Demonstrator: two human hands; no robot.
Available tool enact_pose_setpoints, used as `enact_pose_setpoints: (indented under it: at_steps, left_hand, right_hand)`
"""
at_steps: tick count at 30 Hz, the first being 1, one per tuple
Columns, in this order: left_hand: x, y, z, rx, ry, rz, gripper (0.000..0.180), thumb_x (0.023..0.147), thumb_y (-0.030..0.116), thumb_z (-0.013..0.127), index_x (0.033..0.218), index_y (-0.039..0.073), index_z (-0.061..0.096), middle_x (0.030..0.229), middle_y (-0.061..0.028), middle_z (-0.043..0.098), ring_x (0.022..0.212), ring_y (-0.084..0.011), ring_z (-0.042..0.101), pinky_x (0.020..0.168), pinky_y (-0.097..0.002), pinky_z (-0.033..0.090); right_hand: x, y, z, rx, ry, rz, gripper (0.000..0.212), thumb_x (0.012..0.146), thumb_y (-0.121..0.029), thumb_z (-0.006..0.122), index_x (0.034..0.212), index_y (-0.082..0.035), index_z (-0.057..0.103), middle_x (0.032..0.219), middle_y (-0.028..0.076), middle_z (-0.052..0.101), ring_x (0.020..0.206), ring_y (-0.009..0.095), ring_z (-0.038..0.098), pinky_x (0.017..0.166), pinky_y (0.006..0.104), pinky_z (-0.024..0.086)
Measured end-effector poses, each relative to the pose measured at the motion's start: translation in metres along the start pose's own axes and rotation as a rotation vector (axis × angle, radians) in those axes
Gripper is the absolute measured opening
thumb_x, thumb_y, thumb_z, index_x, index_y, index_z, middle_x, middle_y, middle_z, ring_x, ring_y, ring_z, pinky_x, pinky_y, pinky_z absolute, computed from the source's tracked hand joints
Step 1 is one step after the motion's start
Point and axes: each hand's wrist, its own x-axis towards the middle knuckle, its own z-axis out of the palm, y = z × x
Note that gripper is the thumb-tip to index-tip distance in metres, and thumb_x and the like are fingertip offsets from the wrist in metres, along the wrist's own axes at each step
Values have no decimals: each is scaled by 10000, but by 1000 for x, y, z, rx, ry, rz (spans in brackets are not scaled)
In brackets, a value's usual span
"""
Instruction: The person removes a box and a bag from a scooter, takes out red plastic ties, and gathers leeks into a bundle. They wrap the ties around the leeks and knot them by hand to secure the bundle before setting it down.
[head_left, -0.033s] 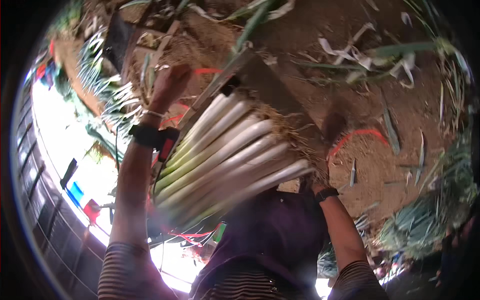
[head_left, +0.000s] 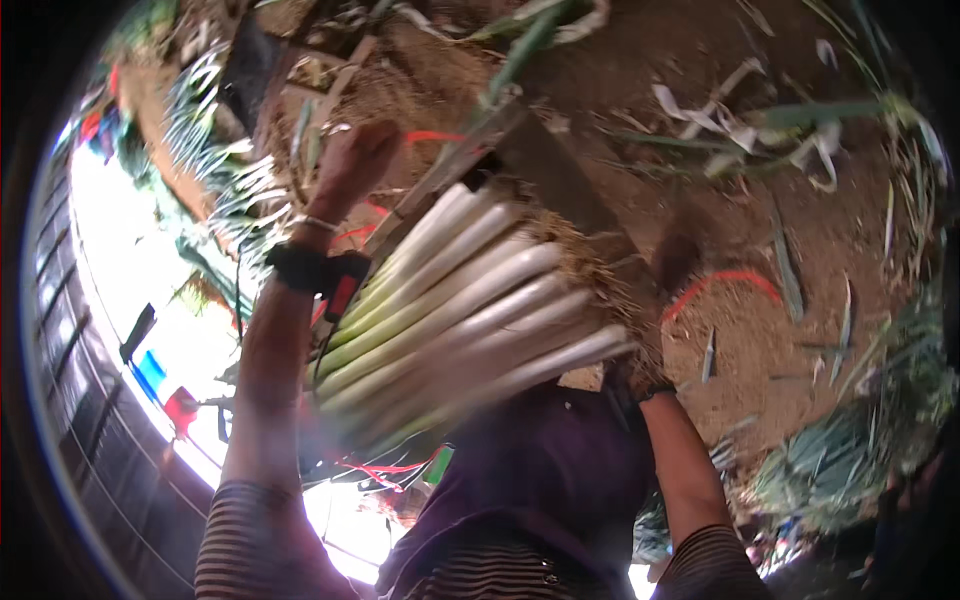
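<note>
A row of leeks [head_left: 480, 300] lies side by side on a wooden stand [head_left: 560, 160] in front of me. Their white ends and brown roots [head_left: 590, 265] point right, and their green ends run toward the lower left, where they blur. My left hand [head_left: 362, 155] is closed in a fist beyond the stand's left edge, close to a thin red band [head_left: 435, 136]; anything inside it is hidden. Beside the root ends at the near right is my right hand [head_left: 632, 375], dark and mostly hidden, so its fingers do not show clearly.
Another red band [head_left: 725, 275] curves over the soil at the right. Loose leaves and peelings [head_left: 740, 125] litter the ground. Heaps of leeks lie at the far left [head_left: 240, 190] and right [head_left: 840, 460]. A wooden frame [head_left: 325, 85] stands past my left hand.
The whole picture has shifted slightly to the right. My hands and the leeks keep nearly the same places relative to one another.
</note>
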Motion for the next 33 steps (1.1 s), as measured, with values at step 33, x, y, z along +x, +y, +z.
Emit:
enact_pose_setpoints:
  at_steps: [33]
  left_hand:
    - [47, 34, 60, 469, -797, 259, 274, 757, 149, 486, 1016, 185, 566, 877, -115, 615, 866, -310, 590, 734, -407, 479]
  right_hand:
    - [-220, -96, -195, 855, -797, 128, 165, 743, -99, 623, 898, -47, 597, 742, 106, 629, 678, 170, 621, 624, 282, 479]
